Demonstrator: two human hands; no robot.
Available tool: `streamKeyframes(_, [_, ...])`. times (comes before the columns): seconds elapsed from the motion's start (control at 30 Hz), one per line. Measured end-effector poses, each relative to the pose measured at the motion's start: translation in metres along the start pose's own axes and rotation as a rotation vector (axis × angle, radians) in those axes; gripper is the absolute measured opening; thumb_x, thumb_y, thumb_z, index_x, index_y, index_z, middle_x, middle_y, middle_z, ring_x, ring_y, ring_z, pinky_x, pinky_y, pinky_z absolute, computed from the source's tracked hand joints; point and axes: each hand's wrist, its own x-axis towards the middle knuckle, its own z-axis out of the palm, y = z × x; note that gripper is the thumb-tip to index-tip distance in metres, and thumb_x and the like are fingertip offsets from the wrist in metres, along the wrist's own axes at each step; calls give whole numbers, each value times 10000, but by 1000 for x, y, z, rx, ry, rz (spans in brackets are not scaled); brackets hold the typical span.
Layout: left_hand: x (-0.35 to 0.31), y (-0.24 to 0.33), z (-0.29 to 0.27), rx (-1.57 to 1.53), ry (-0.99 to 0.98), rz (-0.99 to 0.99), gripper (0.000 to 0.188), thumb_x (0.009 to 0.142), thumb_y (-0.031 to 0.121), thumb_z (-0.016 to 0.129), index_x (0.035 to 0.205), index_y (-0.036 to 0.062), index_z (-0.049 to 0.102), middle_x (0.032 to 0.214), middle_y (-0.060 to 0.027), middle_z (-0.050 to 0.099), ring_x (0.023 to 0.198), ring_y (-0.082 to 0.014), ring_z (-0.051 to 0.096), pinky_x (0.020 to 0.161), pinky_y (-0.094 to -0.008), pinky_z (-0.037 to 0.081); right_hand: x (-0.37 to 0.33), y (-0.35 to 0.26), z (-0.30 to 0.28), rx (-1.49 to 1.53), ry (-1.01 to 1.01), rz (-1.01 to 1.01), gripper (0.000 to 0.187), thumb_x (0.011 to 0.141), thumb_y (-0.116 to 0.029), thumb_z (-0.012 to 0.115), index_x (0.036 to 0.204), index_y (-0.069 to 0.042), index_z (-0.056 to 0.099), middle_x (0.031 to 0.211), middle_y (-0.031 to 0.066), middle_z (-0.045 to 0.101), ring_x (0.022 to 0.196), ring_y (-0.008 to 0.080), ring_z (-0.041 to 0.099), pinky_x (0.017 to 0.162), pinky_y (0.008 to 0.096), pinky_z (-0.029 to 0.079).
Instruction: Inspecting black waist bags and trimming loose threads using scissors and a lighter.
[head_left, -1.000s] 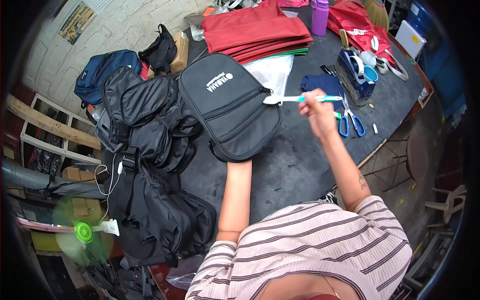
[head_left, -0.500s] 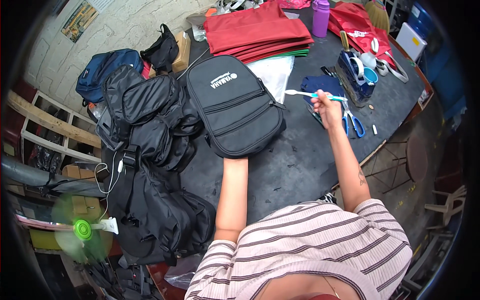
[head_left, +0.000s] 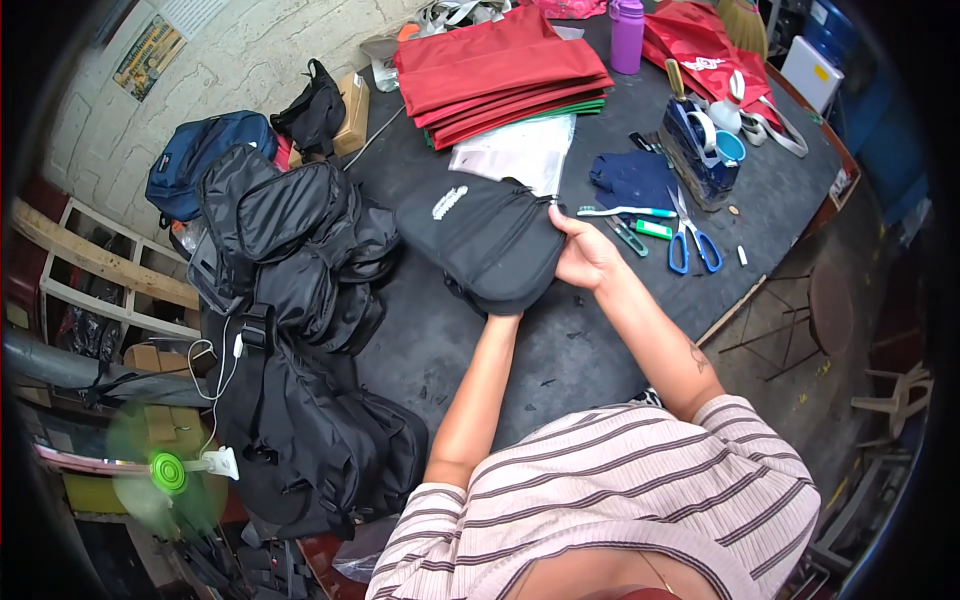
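Note:
A black backpack (head_left: 482, 245) with a white print and zipped front pockets is held up over the dark table, tilted. My left forearm (head_left: 482, 395) runs in beneath its near end; the bag hides the hand and fingers that bear it. At the bag's right edge, my right hand (head_left: 585, 255) grips with the thumb on the front by the zip and the fingers partly behind. Beyond that hand lie a toothbrush (head_left: 650, 212) with a turquoise handle, a small green and white object (head_left: 653, 229), green thread snips (head_left: 627, 237) and blue-handled scissors (head_left: 693, 240).
Black bags (head_left: 300, 230) pile up along the left side, beside a blue backpack (head_left: 205, 160). Folded red fabric (head_left: 500, 70) is stacked at the back, near a purple bottle (head_left: 626, 38). A tool caddy (head_left: 697, 150) stands at right. A small fan (head_left: 168, 473) spins at lower left.
The toothbrush has left my right hand and now lies on the table. That hand has moved left onto the backpack's edge. The backpack has tipped, so its front shows more foreshortened.

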Motion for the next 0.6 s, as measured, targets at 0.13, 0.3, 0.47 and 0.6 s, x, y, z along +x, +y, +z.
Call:
streamKeyframes(0.13, [-32, 4, -20, 100, -143, -11, 519, 804, 65, 637, 1274, 5, 424, 1265, -108, 470, 1142, -221, 461, 979, -327, 379, 12, -7, -16, 161, 138, 4, 383, 834, -185, 611, 1138, 28, 516, 1149, 160, 561, 1101, 289, 510, 1012, 444, 333])
streamKeyframes(0.3, [-39, 79, -34, -701, -492, -239, 690, 769, 186, 703, 1337, 26, 344, 1362, -98, 381, 1258, -212, 354, 1055, -387, 268, 18, -1, -19, 196, 129, -29, 402, 879, -298, 545, 1141, 6, 518, 1151, 142, 568, 1090, 272, 517, 1006, 433, 336])
streamKeyframes(0.47, [-1, 74, -61, -1090, 306, -262, 631, 881, 494, 434, 1281, 6, 411, 1331, -123, 426, 1227, -284, 394, 1049, -433, 273, 0, 9, 15, 122, 155, -74, 287, 948, -213, 401, 1154, -25, 471, 1192, 134, 534, 1090, 290, 528, 969, 470, 377])
streamKeyframes(0.6, [30, 89, -59, -939, 577, -153, 688, 889, 543, 366, 1263, -32, 414, 1318, -134, 439, 1197, -305, 422, 1019, -457, 317, -15, 26, 20, 106, 122, -7, 256, 952, -218, 346, 1131, -130, 507, 1216, 119, 526, 1116, 278, 515, 939, 480, 400])
